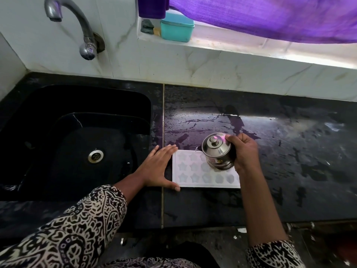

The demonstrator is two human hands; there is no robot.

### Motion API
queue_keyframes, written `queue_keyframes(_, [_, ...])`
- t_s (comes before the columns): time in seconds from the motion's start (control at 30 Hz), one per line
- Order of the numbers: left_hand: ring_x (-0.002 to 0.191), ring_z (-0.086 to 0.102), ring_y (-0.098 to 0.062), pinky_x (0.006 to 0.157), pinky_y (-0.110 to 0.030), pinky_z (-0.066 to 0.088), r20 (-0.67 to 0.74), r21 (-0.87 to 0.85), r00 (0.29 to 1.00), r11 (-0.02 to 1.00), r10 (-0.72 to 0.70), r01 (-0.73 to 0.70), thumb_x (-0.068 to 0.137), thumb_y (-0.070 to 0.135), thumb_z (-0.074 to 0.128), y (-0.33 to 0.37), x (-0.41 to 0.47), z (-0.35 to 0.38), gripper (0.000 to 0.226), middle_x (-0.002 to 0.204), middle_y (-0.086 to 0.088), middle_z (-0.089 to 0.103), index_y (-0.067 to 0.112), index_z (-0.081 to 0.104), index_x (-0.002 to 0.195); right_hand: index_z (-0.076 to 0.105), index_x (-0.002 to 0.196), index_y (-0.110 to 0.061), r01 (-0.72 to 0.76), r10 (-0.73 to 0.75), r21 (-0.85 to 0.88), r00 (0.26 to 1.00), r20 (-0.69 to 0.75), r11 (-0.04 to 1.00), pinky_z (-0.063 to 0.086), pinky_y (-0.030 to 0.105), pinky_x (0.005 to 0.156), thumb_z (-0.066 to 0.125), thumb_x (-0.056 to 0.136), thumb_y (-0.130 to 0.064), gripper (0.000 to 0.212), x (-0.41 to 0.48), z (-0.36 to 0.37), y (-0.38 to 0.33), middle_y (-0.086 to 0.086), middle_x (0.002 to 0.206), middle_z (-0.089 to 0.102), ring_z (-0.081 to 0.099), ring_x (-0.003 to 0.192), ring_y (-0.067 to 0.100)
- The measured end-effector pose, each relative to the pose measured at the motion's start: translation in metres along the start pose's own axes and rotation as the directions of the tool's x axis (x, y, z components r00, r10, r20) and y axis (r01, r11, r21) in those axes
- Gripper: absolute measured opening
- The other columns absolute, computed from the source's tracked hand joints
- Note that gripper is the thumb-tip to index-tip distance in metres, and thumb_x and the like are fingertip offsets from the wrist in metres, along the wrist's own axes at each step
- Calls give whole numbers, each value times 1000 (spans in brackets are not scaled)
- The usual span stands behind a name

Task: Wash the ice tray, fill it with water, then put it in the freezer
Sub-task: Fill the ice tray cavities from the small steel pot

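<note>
Okay, left hand: flat, bracing ice tray at 9 o'clock.
Right hand: gripping steel pot; tip slowly, cell by cell.

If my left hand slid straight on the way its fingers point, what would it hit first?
Probably the white tiled wall: the left hand points diagonally across the wet black stone counter, passing behind the steel lidded pot. Depth is unclear.

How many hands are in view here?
2. The left hand lies flat at the left edge of the ice tray; the right hand grips a steel pot over it. None hidden.
</note>
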State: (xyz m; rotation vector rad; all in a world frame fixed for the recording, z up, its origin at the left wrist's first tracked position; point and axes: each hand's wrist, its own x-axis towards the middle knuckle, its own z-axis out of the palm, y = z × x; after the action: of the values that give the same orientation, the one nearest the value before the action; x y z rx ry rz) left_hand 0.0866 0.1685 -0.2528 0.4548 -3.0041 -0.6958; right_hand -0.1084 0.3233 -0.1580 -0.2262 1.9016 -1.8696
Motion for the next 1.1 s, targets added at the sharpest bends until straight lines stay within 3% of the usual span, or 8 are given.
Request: queue_keyframes(1.1, [146,1,-7,119,-36,-10,0,3,1000,1000,-2,2,46,94,47,-1,0,1,136,160,5,10,20,5,152,43,56,-19,-15,15,-20,1000,10,1000,45,34,66,65,81,-5,36,5,1,2,4,62,48,47,65,19])
